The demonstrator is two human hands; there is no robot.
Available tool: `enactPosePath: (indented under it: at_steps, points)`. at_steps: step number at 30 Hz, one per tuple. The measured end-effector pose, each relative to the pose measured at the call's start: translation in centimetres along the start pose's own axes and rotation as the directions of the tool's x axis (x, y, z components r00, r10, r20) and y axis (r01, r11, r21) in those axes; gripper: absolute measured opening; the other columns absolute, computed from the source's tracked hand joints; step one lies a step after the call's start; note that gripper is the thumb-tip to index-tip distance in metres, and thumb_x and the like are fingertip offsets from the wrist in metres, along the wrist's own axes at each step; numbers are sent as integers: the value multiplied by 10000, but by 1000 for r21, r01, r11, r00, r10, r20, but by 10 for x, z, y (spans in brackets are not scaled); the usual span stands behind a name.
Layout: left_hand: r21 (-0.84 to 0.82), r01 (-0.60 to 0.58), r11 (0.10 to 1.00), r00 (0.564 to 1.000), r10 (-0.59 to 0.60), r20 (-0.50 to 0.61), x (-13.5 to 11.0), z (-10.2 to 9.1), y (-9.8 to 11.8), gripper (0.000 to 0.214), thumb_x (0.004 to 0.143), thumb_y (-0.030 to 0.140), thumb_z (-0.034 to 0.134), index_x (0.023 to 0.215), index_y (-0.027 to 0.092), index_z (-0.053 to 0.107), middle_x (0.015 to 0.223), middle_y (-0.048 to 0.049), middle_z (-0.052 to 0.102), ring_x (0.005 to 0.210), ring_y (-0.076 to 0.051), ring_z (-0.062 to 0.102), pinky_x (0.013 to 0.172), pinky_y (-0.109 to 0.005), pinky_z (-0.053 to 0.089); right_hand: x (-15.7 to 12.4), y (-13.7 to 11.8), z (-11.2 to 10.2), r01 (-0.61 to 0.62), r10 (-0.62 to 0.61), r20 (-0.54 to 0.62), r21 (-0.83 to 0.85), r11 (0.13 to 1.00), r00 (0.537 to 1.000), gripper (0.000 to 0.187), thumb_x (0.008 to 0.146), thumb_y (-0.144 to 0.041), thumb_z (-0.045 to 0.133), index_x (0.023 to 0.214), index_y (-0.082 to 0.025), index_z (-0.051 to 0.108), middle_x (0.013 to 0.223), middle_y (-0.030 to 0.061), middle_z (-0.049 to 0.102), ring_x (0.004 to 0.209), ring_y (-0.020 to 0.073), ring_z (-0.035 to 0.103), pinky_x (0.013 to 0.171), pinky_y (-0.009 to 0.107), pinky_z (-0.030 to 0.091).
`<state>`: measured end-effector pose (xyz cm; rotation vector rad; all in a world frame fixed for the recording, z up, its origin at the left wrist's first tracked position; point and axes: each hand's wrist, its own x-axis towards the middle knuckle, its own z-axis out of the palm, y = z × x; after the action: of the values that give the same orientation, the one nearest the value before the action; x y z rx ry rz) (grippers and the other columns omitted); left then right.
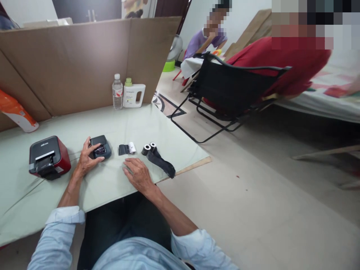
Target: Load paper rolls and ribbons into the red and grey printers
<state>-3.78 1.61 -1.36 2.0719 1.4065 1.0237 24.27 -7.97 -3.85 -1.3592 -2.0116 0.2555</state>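
The small dark device (103, 151) is laid flat on the table (107, 176), between the red-and-black box (50, 150) and the white roll with a dark strip (127, 149). Its long axis is directed away from the near table edge, the far end angled slightly leftward; its dark window (99, 150) is turned up. Steadying is judged in hand; a surer side hold seems called for. The left hand (86, 159) is laid across it, firmness of grip untold; the right hand (137, 173) is loosely open, nothing held.
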Motion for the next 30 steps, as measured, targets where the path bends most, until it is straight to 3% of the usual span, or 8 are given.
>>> enactPosePath:
  at_steps: [5,10,13,16,19,23,30]
  points:
    - [-107,31,994,992,-44,-120,8,7,-5,549,860,680,733,1138,215,825,1680,-148,432,1520,-395,485,1281,-594,375,6,-2,10,68,-68,-8,16,998,998,208,983,-174,649,1150,-207,769,1227,128,765,1125,290,689,1008,463,574]
    - [-145,49,988,982,-74,-171,12,12,-3,472,920,631,677,1072,213,835,1619,-139,511,1487,-363,526,1292,-577,367,3,3,12,75,-75,-31,18,997,997,242,993,-166,622,1183,-218,763,1220,125,759,1128,282,683,1008,455,582]
    - [-125,86,989,986,-102,-132,10,8,-1,483,901,633,702,1110,215,825,1650,-143,471,1495,-379,516,1282,-577,380,10,9,8,52,-51,-90,4,999,995,281,1014,-181,577,1234,-212,749,1284,138,731,1190,291,665,1055,473,572]
    - [-60,68,996,997,-71,-36,6,0,1,612,769,646,835,1211,226,790,1711,-150,371,1558,-410,426,1290,-590,353,24,13,4,26,-29,-117,-28,999,993,343,1020,-200,555,1329,-184,701,1380,164,681,1282,315,620,1130,513,531]
    - [0,21,1000,998,-21,52,3,-7,0,764,671,630,913,1300,233,738,1734,-159,308,1610,-427,328,1302,-601,318,40,16,4,-9,4,-69,-76,997,998,445,996,-212,582,1432,-132,617,1495,214,603,1390,358,543,1174,556,486]
    - [65,6,998,995,-12,94,2,-10,1,799,688,533,924,1383,238,663,1744,-173,266,1620,-435,303,1289,-610,338,55,21,9,-100,100,-6,-151,984,995,563,960,-235,637,1499,-107,534,1578,268,516,1443,408,488,1162,609,470]
    - [110,-24,994,997,17,70,6,-5,2,919,654,343,920,1495,250,559,1704,-167,314,1613,-408,325,1305,-595,329,54,34,12,-99,96,-27,-136,986,995,415,971,-132,512,1365,-148,641,1436,203,631,1307,338,579,1144,524,503]
